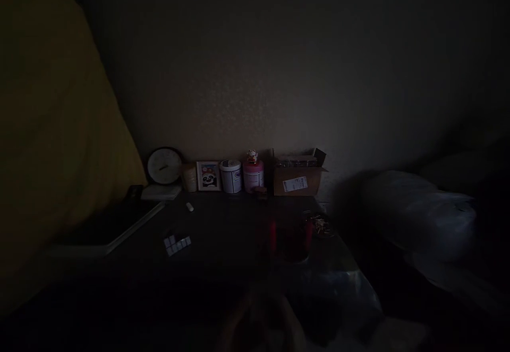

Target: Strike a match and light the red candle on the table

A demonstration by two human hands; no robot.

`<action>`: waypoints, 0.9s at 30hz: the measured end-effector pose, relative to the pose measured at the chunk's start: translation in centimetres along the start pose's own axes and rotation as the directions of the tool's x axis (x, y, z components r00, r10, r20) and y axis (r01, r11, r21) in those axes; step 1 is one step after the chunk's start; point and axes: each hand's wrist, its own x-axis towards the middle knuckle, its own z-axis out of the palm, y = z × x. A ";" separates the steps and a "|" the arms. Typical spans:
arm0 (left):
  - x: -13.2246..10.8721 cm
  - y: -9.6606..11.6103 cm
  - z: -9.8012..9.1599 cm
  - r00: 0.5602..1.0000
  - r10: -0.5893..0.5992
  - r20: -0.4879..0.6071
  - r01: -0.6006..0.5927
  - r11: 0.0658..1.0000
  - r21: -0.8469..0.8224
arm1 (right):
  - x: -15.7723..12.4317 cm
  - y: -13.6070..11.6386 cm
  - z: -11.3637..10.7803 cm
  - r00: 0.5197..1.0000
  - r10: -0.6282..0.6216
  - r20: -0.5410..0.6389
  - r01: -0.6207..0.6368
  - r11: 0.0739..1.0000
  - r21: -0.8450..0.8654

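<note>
The scene is very dark. At the bottom middle, my left hand (235, 323) and my right hand (292, 323) show as dim shapes close together, their upper ends drawn toward each other. Their fingers are lost in shadow, and I cannot make out whether anything is between them. Beyond them on the dark table (227, 224) stand two red, candle-like sticks, the left one (272, 235) and the right one (308, 231). Beside the right stick lies a dish of small pale sticks (321, 225), possibly matches. A white blocky piece with dark gridlines (176, 245) lies further left.
Along the wall stand a round clock (164, 166), a framed panda picture (209, 176), a white tub (231, 177), a pink tub (254, 178) topped by a figurine (252, 155), and an open cardboard box (297, 181). Yellow cloth (51, 129) hangs left; a plastic bag (422, 214) bulges right.
</note>
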 end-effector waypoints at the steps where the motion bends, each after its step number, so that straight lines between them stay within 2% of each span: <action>1: -0.2 -0.2 -0.1 1.000 0.001 -0.009 -0.001 1.000 -0.013 | -0.1 -0.1 0.1 1.000 0.004 0.002 -0.004 1.000 0.006; 7: 0.8 -0.9 -0.2 0.998 -0.037 -0.043 0.034 0.997 -0.065 | 0.2 -1.0 -0.2 0.999 0.018 0.051 -0.022 0.997 0.068; 10: 1.5 -0.5 -0.2 0.998 -0.047 -0.043 0.045 0.998 -0.034 | 0.9 -1.4 -1.4 0.981 0.059 0.187 -0.099 0.972 0.211; 12: 1.6 -0.3 -0.3 0.999 -0.043 0.012 0.044 0.999 -0.026 | 1.4 -1.3 -2.3 0.960 0.103 0.259 -0.183 0.934 0.306; 14: 1.7 -0.4 -0.5 0.996 -0.041 0.077 0.044 0.999 -0.030 | 1.8 -0.6 -3.0 0.962 0.145 0.233 -0.221 0.913 0.342; 17: 1.9 -0.9 -0.9 0.992 -0.052 0.116 0.055 0.998 -0.021 | 2.1 0.8 -3.2 0.960 0.251 0.124 -0.278 0.910 0.308; 19: 2.0 -1.2 -1.2 0.990 -0.058 0.126 0.059 0.998 -0.001 | 2.1 1.6 -3.0 0.943 0.311 0.117 -0.332 0.895 0.299; 21: 2.0 -1.4 -1.4 0.988 -0.065 0.142 0.061 0.998 0.027 | 2.1 1.9 -2.7 0.938 0.319 0.136 -0.345 0.892 0.293; 24: 2.0 -1.4 -1.3 0.990 -0.088 0.113 0.081 0.995 0.062 | 2.1 1.9 -2.6 0.948 0.300 0.108 -0.318 0.914 0.254; 27: 2.1 -1.4 -1.0 0.991 -0.107 0.082 0.101 0.992 0.073 | 2.2 2.2 -2.5 0.937 0.341 0.076 -0.349 0.909 0.228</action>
